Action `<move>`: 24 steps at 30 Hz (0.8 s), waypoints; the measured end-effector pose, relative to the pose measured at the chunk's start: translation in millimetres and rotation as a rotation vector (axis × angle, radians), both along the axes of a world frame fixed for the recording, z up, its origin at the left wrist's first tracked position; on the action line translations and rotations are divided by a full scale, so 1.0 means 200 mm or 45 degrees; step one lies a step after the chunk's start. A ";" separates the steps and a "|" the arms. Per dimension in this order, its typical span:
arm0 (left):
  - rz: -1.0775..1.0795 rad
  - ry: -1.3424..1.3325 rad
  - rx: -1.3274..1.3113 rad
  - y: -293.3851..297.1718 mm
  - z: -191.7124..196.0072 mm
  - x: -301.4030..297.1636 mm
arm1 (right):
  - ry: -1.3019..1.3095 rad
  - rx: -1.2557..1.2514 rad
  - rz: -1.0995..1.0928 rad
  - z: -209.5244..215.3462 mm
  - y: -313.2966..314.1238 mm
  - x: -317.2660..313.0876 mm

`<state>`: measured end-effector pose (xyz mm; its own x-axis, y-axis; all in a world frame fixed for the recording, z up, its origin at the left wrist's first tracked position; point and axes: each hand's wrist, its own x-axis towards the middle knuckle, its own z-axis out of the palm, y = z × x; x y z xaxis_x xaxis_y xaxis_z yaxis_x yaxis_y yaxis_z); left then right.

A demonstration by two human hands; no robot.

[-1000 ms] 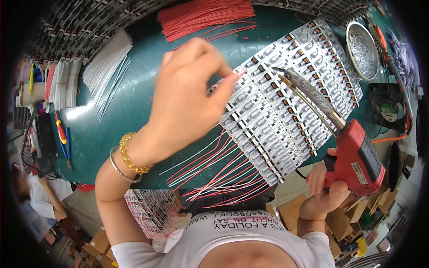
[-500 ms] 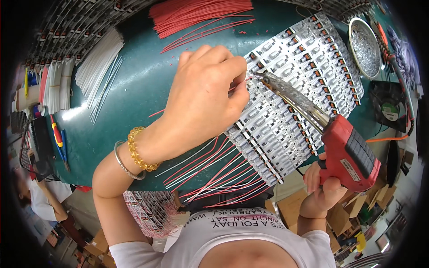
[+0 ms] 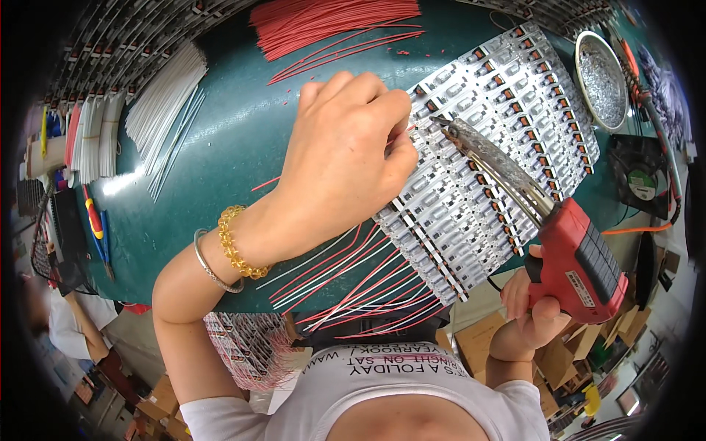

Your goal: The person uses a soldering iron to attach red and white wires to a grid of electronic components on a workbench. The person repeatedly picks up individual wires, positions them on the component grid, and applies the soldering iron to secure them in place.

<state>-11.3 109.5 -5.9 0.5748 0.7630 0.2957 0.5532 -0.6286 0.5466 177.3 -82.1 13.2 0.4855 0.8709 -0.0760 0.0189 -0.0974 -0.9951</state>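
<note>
My left hand [image 3: 346,147] is closed in a pinch over the left edge of a panel of circuit boards [image 3: 507,132]. A red wire [image 3: 265,183] passes through its fingers, with its tail sticking out on the left and a short bit showing by the fingertips. Around the grip of a red and black soldering gun [image 3: 577,257] my right hand [image 3: 531,305] is wrapped. The gun's dark tip points up and left over the boards, a little right of my left fingertips and apart from them. Red and white wires [image 3: 346,283] trail from the panel's lower left edge.
Red wires [image 3: 334,26] lie in a bundle at the far side, white wires [image 3: 165,95] at the left. Pliers [image 3: 104,239] and a screwdriver [image 3: 93,219] rest on the left. A metal bowl [image 3: 601,81] of silvery bits and a black fan [image 3: 641,176] stand at the right.
The soldering gun's tip has shifted slightly right, away from my left fingertips. My left hand has moved a little to the right, still pinching the red wire.
</note>
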 end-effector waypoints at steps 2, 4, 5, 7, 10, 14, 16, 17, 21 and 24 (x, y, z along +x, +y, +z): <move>0.001 -0.018 0.007 0.00 0.00 0.00 | 0.004 0.029 0.031 0.00 0.01 0.00; -0.001 -0.027 0.008 0.00 0.00 0.00 | 0.013 0.042 0.044 0.00 0.01 -0.01; 0.002 -0.025 0.006 0.00 0.00 0.00 | 0.013 0.046 0.049 -0.01 0.02 -0.01; 0.008 -0.010 -0.001 0.00 0.00 0.00 | 0.025 0.049 0.058 -0.02 0.02 -0.01; 0.007 0.004 -0.014 0.00 0.01 0.00 | 0.135 0.003 0.039 -0.03 -0.01 0.01; 0.004 -0.017 -0.004 0.00 0.01 0.00 | 0.295 -0.090 0.035 -0.02 -0.03 0.02; 0.007 -0.014 0.005 0.00 0.01 0.00 | 0.195 -0.073 0.060 -0.03 -0.03 0.02; 0.006 -0.010 0.007 0.00 0.01 0.01 | 0.106 -0.051 0.061 -0.03 -0.02 0.01; 0.010 -0.007 0.011 0.00 0.01 0.00 | -0.293 -0.043 0.180 -0.10 -0.08 0.08; 0.016 0.006 0.009 0.00 0.00 0.00 | -0.372 -0.038 0.208 -0.13 -0.10 0.10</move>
